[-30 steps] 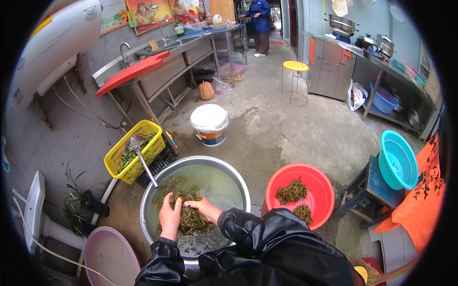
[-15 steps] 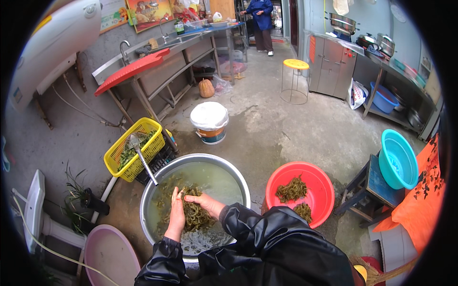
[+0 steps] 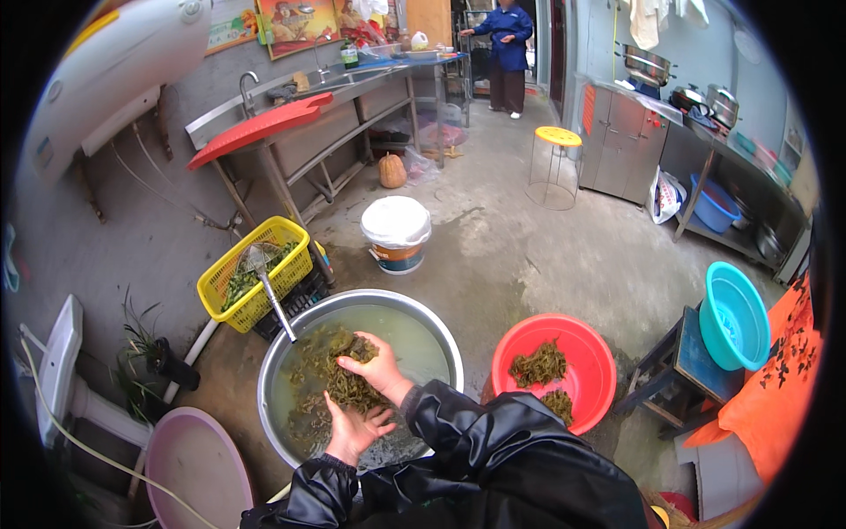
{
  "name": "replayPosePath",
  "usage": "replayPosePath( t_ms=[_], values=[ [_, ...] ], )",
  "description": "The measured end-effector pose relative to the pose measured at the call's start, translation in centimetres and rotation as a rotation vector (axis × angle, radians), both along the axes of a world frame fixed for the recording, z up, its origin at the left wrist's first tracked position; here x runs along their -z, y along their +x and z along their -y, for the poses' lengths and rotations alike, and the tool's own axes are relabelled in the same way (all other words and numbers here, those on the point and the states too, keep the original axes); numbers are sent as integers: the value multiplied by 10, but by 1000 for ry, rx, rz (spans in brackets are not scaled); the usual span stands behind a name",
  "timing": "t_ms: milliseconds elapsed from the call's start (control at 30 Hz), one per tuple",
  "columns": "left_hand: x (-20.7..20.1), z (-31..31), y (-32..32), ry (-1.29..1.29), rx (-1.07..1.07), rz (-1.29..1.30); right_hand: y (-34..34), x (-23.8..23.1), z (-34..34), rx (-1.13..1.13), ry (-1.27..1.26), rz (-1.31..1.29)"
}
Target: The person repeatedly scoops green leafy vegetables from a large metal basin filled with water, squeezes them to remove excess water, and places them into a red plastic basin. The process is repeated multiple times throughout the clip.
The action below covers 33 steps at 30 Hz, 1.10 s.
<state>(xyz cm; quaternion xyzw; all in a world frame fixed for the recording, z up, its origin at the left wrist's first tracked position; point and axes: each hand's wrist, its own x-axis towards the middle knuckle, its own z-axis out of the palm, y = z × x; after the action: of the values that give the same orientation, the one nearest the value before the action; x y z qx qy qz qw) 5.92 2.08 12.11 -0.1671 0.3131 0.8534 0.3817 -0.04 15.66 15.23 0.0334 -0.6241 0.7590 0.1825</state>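
Note:
Over a wide metal basin of cloudy water, my right hand grips a dripping clump of wilted brown-green leafy vegetables. My left hand is just below and nearer to me, palm up with its fingers spread, at the clump's lower edge; whether it bears any weight I cannot tell. More loose greens float in the left part of the basin. To the right, a red tub holds two heaps of the same greens.
Left of the basin stands a yellow basket with greens and a long-handled strainer. A lidded white bucket is beyond it. A teal basin leans on a blue stool. A pinkish basin lies lower left. Another person stands far back.
My hands were pressed together around the greens. Now my right hand lifts the clump up, while my left has dropped lower and opened. The view has shifted slightly.

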Motion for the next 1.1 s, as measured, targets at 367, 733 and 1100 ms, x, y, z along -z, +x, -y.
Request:
replayPosePath(
  t_ms=[367,733,1100],
  values=[
    [7,23,-35,294,-351,-289,31,-7,21,-357,-297,110],
    [28,39,-50,29,-432,-480,33,10,38,-331,-199,187],
    [52,34,-46,74,-446,-445,15,42,37,-150,-130,291]
  ],
)
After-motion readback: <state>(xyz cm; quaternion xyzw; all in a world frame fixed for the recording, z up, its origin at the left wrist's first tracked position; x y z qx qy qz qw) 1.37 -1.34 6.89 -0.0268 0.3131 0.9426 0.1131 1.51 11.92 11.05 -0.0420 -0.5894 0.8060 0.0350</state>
